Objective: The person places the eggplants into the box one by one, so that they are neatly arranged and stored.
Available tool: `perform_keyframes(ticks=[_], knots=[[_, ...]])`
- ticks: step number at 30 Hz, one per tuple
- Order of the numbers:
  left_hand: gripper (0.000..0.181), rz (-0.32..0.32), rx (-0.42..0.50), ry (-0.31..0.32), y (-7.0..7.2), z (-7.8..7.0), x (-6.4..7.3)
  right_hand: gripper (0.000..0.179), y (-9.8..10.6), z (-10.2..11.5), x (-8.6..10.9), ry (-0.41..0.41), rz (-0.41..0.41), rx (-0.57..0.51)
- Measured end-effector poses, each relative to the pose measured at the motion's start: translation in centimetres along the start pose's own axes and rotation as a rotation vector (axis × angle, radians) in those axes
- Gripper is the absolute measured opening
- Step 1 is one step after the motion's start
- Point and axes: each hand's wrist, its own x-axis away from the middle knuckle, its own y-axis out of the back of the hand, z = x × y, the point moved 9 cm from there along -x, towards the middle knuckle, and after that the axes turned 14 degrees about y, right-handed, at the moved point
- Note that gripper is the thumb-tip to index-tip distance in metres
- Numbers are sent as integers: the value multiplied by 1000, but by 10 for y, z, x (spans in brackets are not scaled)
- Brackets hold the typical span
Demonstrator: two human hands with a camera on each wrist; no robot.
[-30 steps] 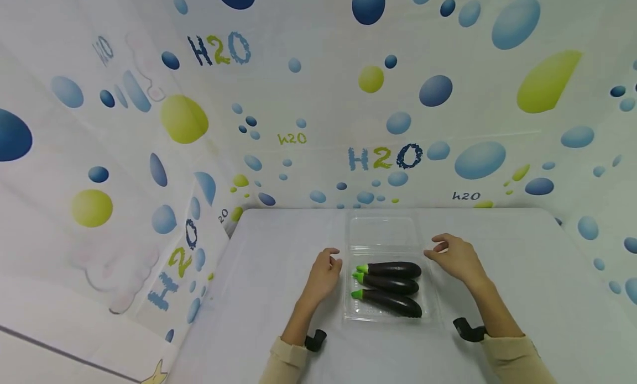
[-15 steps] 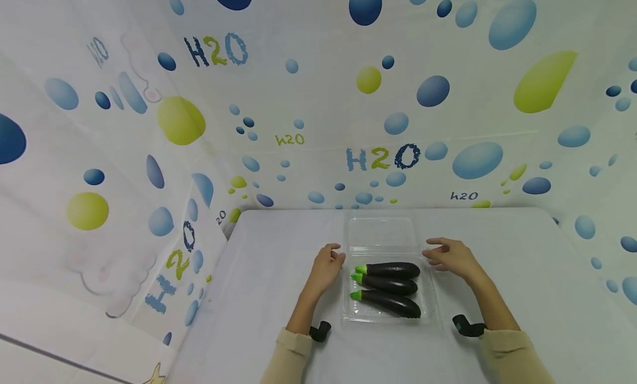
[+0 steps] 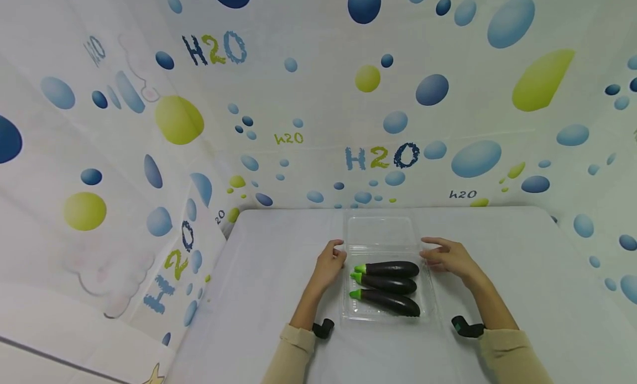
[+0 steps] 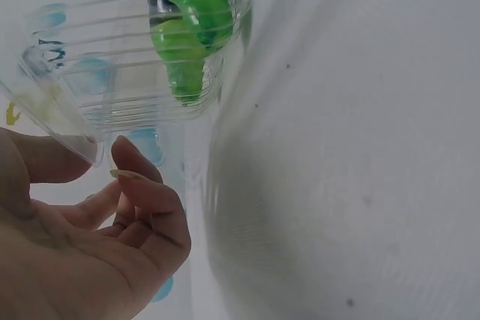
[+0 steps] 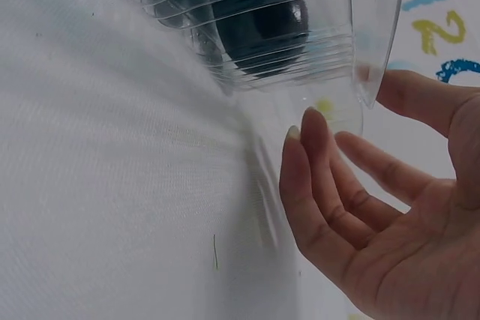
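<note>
A clear plastic clamshell container (image 3: 357,311) lies on the table with its lid (image 3: 380,230) laid back toward the wall. In its base are three dark eggplants (image 3: 395,303), side by side, green stems to the left. My left hand (image 3: 329,267) is at the container's left side; in the left wrist view its thumb (image 4: 64,159) meets the plastic rim near bent fingers. At the right side is my right hand (image 3: 452,259), its thumb (image 5: 420,99) against the rim and its other fingers apart from it, relaxed. Whether either hand presses the plastic is hard to tell.
A white cloth covers the table (image 3: 278,235). Behind it hangs a white curtain (image 3: 318,96) with blue and green spots and H2O lettering, which continues along the left side. Dark wrist cameras (image 3: 468,327) sit on both wrists.
Both hands have moved inward to the container's sides, the left one rightward and slightly away, the right one slightly leftward. Right fingers have spread a little. The eggplants and lid stay put.
</note>
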Motion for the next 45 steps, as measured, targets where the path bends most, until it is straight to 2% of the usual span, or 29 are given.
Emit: perform_keyframes(ticks=[8,12,16,23,32,36,39,41,45], knots=[[41,8,105,17,1,5,-2,65,5,9,0,106,-64,-28],[41,26,175,30,1,7,-2,59,6,13,0,158,-88,-24],[40,42,216,45,0,7,0,53,6,14,0,186,-95,-64],[36,52,243,46,-3,7,1,49,3,15,1,213,-104,-109],[30,62,278,28,-5,9,1,35,2,15,4,216,-100,-64],[26,59,270,35,-6,10,1,30,1,14,6,216,-95,-81],[25,56,279,25,-6,10,2,26,0,13,8,213,-99,-98],[26,66,295,17,-3,2,7,25,0,12,9,207,-102,-95],[24,67,324,26,-3,2,7,23,-1,14,11,209,-107,-66]])
